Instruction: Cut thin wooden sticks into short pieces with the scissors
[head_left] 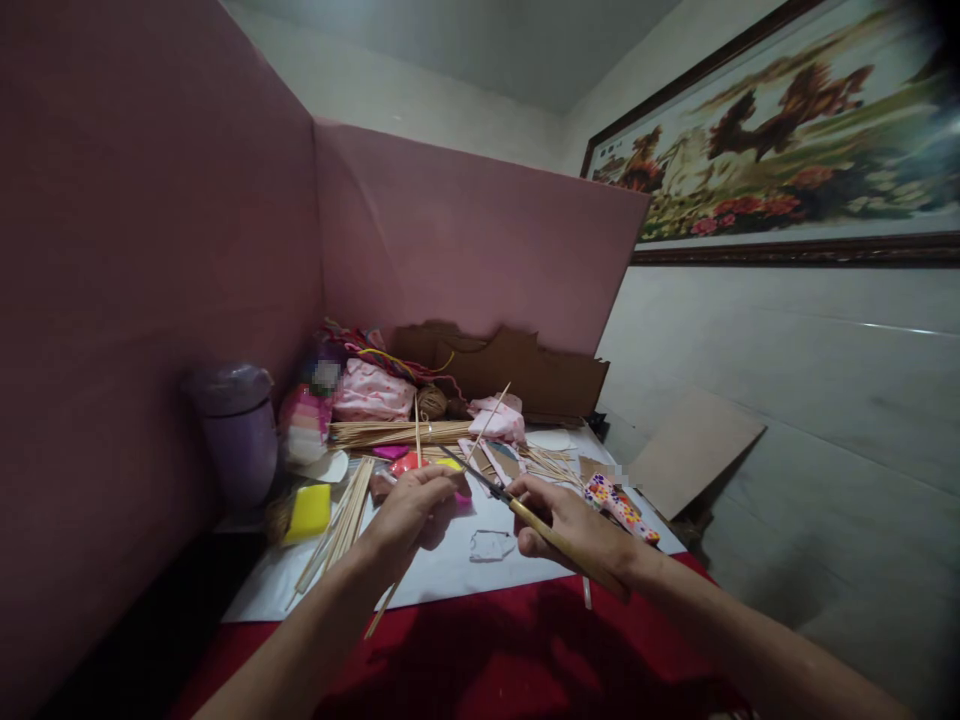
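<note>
Above the white sheet (pixel 442 582), the left hand (pixel 420 508), nearer of the two, pinched a thin stick (pixel 491 418), its long axis slanting up and right. The right hand's (pixel 566 518) curled fingers gripped a bladed tool (pixel 559 543), tip just beside the stick's lower end.

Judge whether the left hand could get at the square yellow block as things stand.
Probably yes: the square yellow block lies uncovered past some low, pale wooden sticks, though the left hand seems to grip a thin wooden stick.
</note>
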